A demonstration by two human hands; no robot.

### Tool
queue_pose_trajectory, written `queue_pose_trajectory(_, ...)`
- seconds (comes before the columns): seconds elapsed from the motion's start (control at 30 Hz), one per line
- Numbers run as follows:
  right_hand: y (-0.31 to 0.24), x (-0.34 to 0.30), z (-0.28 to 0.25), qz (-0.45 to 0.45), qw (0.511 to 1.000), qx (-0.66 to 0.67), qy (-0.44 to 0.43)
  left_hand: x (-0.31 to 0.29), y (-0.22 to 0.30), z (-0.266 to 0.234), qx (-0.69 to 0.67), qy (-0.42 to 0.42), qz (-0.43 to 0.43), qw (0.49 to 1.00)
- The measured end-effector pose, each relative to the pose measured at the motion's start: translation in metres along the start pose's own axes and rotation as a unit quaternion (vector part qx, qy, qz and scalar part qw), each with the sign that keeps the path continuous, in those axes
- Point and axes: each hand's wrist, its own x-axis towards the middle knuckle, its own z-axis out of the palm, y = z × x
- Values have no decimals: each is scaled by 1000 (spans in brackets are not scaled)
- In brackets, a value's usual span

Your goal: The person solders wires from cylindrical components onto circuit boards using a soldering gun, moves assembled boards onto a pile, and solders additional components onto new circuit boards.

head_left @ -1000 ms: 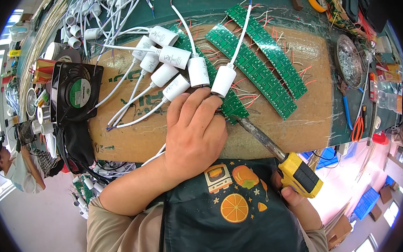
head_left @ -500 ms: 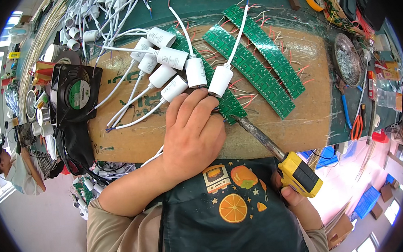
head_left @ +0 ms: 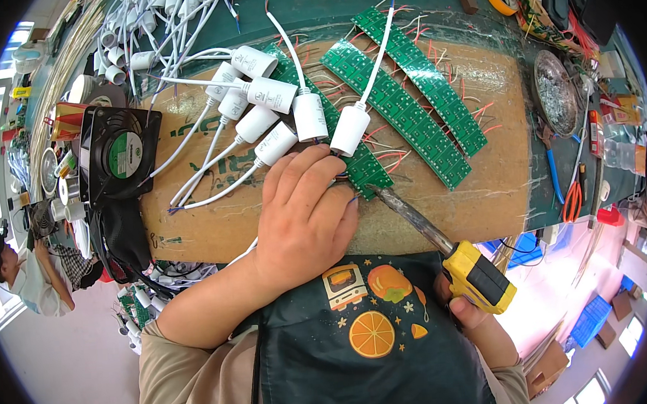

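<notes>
My left hand is closed, fingers curled, beside the near end of the left green circuit board strip. Thin dark and blue wire ends show at its fingertips; the palm hides the rest. In my right hand is a soldering iron with a yellow and black handle. Its dark tip meets the strip's near end, close to my left fingers. One white lamp cap with a cable lies across this strip, another lamp cap beside it. Several more lamp caps lie to the left.
Two more circuit board strips with red and white wires lie right on the cardboard. A black fan stands left, a metal dish right. Pliers and yellow tape lie right. A person sits far left.
The whole view has shifted slightly left. My left fingers have moved a little, and a blue wire end now shows by them. The iron's tip stays at the strip's near end.
</notes>
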Motion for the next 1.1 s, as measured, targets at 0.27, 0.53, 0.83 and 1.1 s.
queue_pose_trajectory(0.27,0,3,1,-23,1000,-13,-3,0,0,1,-16,6,-12,1000)
queue_pose_trajectory(0.53,3,7,3,-51,998,-30,-1,3,2,2,-13,15,-17,1000)
queue_pose_trajectory(0.83,2,11,5,-68,997,-37,2,2,3,3,-7,15,-18,1000)
queue_pose_trajectory(1.1,5,3,2,-32,999,27,16,3,4,5,-1,10,-24,1000)
